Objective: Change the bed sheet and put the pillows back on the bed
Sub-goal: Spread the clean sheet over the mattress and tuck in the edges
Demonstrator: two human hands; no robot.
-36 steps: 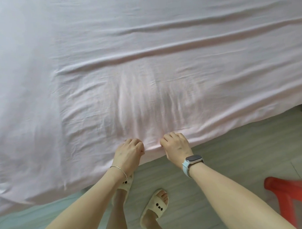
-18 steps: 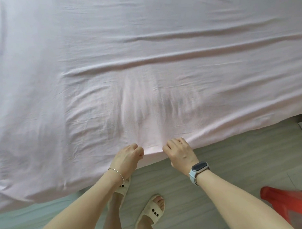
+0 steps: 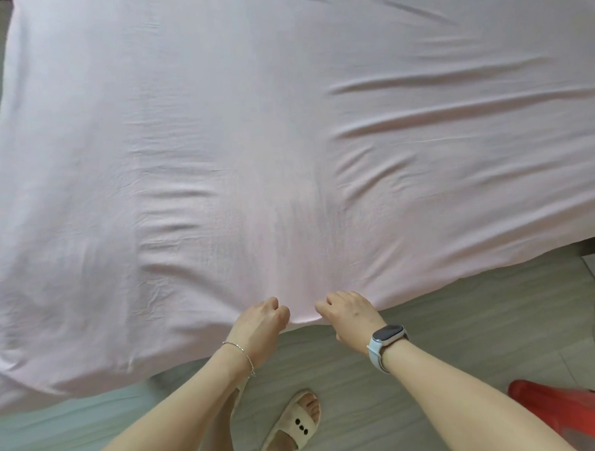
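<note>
Grey plank floor (image 3: 437, 331) lower frame; pale pink cotton bed sheet (image 3: 258, 139) spread across bed. Our left hand (image 3: 261, 317) and right hand (image 3: 348, 311) pinch hem, lower centre. Step, we judge: tensioning sheet. Next: smooth right-side wrinkles, then pillows.

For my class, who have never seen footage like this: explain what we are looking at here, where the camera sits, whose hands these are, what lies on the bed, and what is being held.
There is no machine here. A person wears a wide-angle camera on the head, so the picture looks forward and down at their own arms. A pale pink bed sheet covers the bed, creased, with its edge hanging over the near side. The left hand, with a thin bracelet at the wrist, and the right hand, with a smartwatch at the wrist, both grip that edge, close together. Below are a grey floor, the person's beige slippers and part of a red plastic stool. No pillows are in view.
</note>
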